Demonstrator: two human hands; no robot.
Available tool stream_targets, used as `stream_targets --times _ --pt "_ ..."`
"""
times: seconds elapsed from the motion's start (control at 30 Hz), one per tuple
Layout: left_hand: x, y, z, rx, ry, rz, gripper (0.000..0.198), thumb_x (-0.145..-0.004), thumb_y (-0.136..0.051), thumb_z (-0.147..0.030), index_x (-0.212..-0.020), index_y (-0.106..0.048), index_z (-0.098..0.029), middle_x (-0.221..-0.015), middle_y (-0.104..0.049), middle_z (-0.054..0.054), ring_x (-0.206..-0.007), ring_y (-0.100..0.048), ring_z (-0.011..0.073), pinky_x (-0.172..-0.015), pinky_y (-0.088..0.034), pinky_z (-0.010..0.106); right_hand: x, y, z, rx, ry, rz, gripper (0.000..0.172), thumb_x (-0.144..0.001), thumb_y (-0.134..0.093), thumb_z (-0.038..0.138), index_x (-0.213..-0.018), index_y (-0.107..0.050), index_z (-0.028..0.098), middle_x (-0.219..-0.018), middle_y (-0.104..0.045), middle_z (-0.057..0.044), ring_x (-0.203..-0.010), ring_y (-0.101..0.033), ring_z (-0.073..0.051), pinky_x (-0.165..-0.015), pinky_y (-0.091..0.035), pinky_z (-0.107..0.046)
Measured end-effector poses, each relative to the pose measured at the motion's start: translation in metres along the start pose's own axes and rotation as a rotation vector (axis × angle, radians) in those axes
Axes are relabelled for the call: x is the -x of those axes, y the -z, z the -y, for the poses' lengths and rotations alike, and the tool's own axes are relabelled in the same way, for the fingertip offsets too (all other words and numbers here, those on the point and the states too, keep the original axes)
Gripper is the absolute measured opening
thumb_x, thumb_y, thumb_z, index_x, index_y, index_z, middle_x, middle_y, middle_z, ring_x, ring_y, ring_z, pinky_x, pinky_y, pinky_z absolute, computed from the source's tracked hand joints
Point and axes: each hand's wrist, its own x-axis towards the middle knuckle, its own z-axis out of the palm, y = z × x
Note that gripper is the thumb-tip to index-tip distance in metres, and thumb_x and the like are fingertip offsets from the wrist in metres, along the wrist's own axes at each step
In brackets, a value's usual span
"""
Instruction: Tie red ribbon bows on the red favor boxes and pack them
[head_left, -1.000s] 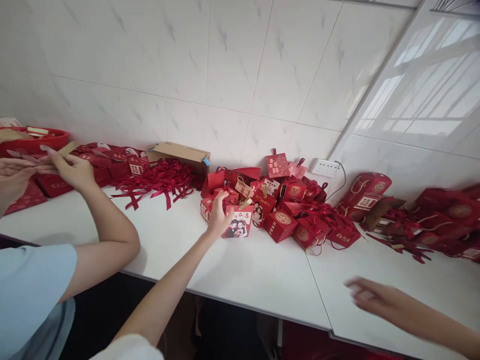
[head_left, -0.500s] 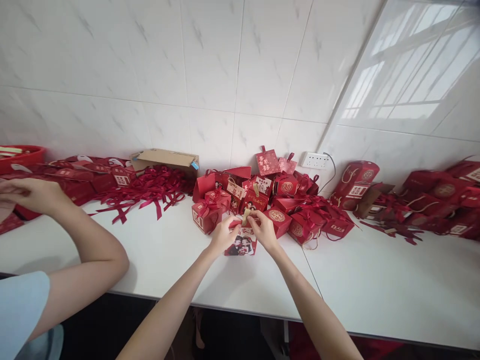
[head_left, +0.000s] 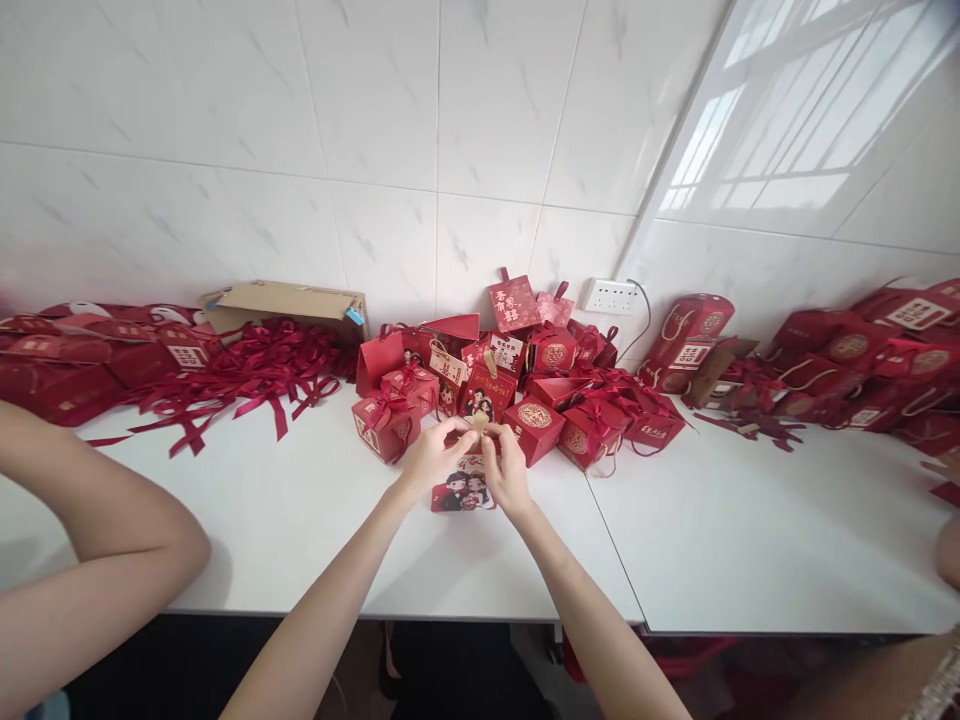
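In front of me on the white table stands a small gift box (head_left: pixel 463 491), red and white with a cartoon couple on its front. A short gold ribbon (head_left: pixel 478 427) rises at its top. My left hand (head_left: pixel 430 460) pinches the ribbon from the left with thumb and forefinger. From the other side, my right hand (head_left: pixel 510 474) closes its fingertips on the same ribbon. The fingers partly hide the box's top edge and the ribbon's lower part. Just behind is a red box with a couple printed on it (head_left: pixel 487 392).
Several red gift boxes (head_left: pixel 534 425) cluster behind my hands. Loose red ribbons (head_left: pixel 277 365) lie left near a cardboard box (head_left: pixel 281 300). More red boxes (head_left: pixel 844 345) are piled right. A co-worker's arm (head_left: pixel 112 530) rests at left; another person's arm (head_left: pixel 949 552) shows at right.
My fingertips have come closer together on the gold ribbon. My view has turned to the right, and another person's arm now shows at the right edge.
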Motion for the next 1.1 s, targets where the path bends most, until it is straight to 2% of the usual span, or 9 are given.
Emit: stream_targets --times 0.2,0.27,0.37,0.43,0.53,0.67,0.87,1.1 --pt "0.005 -0.012 0.006 0.033 0.051 -0.082 0.02 -0.08 -0.053 -0.038 -0.077 -0.059 -0.019 -0.079 -0.069 0.001 -0.076 -0.065 0.0167 -0.069 -0.05 0.026 0.005 -0.002 -0.003 0.015 0.075 -0.019 0.012 -0.078 -0.05 0.022 -0.09 -0.05 0.021 -0.083 -0.054 -0.003 -0.078 -0.055 -0.019 -0.071 -0.046 -0.034" --pt "0.006 -0.014 0.009 0.049 0.056 -0.099 0.018 -0.081 -0.053 -0.037 -0.082 -0.056 -0.019 -0.08 -0.068 0.001 -0.078 -0.065 0.0161 -0.071 -0.05 0.026 0.005 -0.003 -0.003 0.035 0.105 -0.035 0.012 -0.078 -0.05 0.021 -0.09 -0.049 0.021 -0.083 -0.053 -0.003 -0.077 -0.054 -0.019 -0.069 -0.046 -0.033" --pt "0.006 -0.017 0.011 0.08 0.002 -0.151 0.017 -0.082 -0.051 -0.032 -0.094 -0.05 -0.02 -0.08 -0.067 0.0 -0.079 -0.066 0.0139 -0.074 -0.05 0.026 0.005 -0.004 -0.004 0.052 0.134 -0.061 0.013 -0.079 -0.05 0.021 -0.092 -0.048 0.022 -0.082 -0.052 -0.002 -0.077 -0.053 -0.019 -0.068 -0.046 -0.033" --pt "0.007 -0.016 0.01 0.054 -0.06 -0.167 0.012 -0.084 -0.049 -0.03 -0.091 -0.05 -0.02 -0.079 -0.066 0.0 -0.078 -0.066 0.0132 -0.074 -0.05 0.025 0.006 -0.006 -0.005 0.065 0.14 -0.069 0.015 -0.079 -0.051 0.023 -0.094 -0.048 0.022 -0.083 -0.052 -0.003 -0.078 -0.053 -0.019 -0.069 -0.046 -0.034" --pt "0.008 -0.014 0.008 -0.003 -0.109 -0.138 0.014 -0.086 -0.045 -0.027 -0.084 -0.058 -0.02 -0.084 -0.068 0.002 -0.081 -0.065 0.0139 -0.075 -0.05 0.025 0.007 -0.007 -0.005 0.075 0.133 -0.071 0.017 -0.08 -0.051 0.025 -0.097 -0.048 0.022 -0.084 -0.052 -0.003 -0.078 -0.053 -0.02 -0.069 -0.046 -0.035" --pt "0.008 -0.011 0.007 -0.005 -0.15 -0.111 0.024 -0.087 -0.042 -0.026 -0.093 -0.064 -0.02 -0.092 -0.069 0.004 -0.089 -0.063 0.0161 -0.082 -0.05 0.027 0.008 -0.008 -0.006 0.084 0.143 -0.08 0.019 -0.081 -0.05 0.024 -0.1 -0.048 0.022 -0.085 -0.054 -0.004 -0.079 -0.053 -0.02 -0.069 -0.045 -0.036" --pt "0.011 -0.01 0.009 0.095 -0.137 -0.063 0.031 -0.078 -0.046 -0.019 -0.102 -0.065 -0.018 -0.101 -0.067 0.006 -0.096 -0.062 0.0187 -0.082 -0.053 0.03 0.009 -0.011 -0.01 0.112 0.158 -0.123 0.021 -0.08 -0.052 0.025 -0.1 -0.049 0.023 -0.085 -0.054 -0.004 -0.078 -0.054 -0.02 -0.068 -0.047 -0.036" --pt "0.01 -0.008 0.01 0.072 -0.178 -0.037 0.036 -0.074 -0.048 -0.015 -0.106 -0.063 -0.019 -0.106 -0.065 0.006 -0.101 -0.061 0.0191 -0.086 -0.052 0.032 0.008 -0.013 -0.012 0.103 0.192 -0.163 0.022 -0.079 -0.054 0.022 -0.101 -0.052 0.023 -0.083 -0.053 -0.003 -0.077 -0.054 -0.019 -0.068 -0.048 -0.035"
